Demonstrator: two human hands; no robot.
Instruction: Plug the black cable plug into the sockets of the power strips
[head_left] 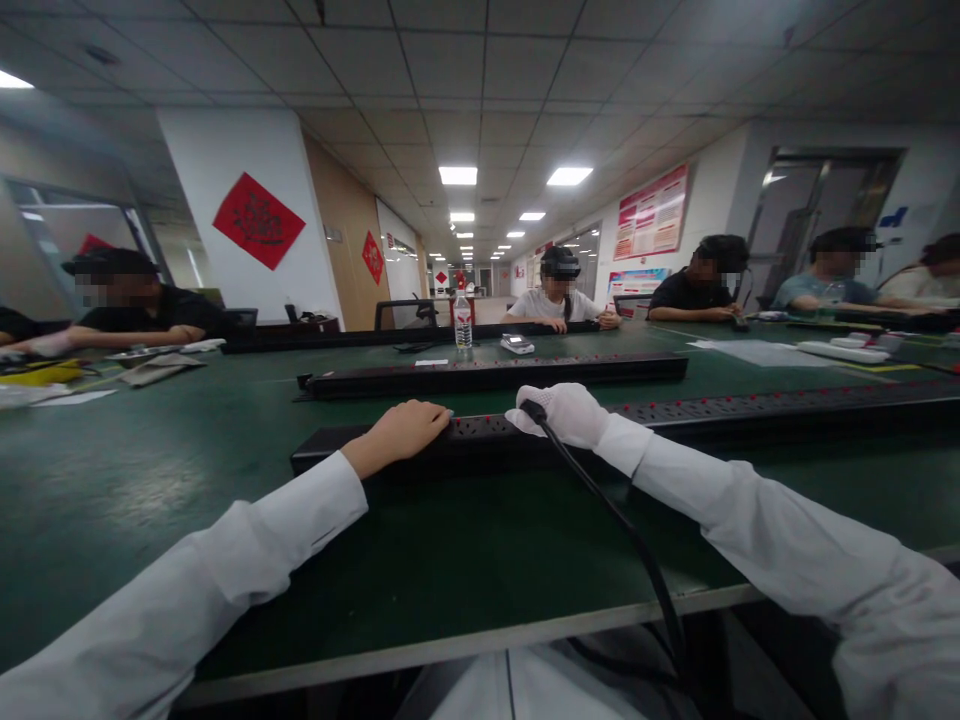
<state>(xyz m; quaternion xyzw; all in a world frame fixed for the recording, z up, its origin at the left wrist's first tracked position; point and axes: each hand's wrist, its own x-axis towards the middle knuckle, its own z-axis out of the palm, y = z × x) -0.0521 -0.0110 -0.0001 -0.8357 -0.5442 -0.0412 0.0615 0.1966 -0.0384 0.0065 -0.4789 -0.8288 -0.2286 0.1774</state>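
A long black power strip (750,412) with red switches lies across the green table in front of me. My bare left hand (405,428) rests on its left end, fingers curled over the top edge. My right hand (564,412), in a white glove, is closed around a black plug (534,409) pressed onto the strip. The plug's black cable (637,550) runs back toward me and drops over the table's near edge.
A second black power strip (495,376) lies farther back. A water bottle (463,322) and a small white device (517,345) stand beyond it. Several people sit around the green table (150,480), with papers (757,352) at the right and items at the left.
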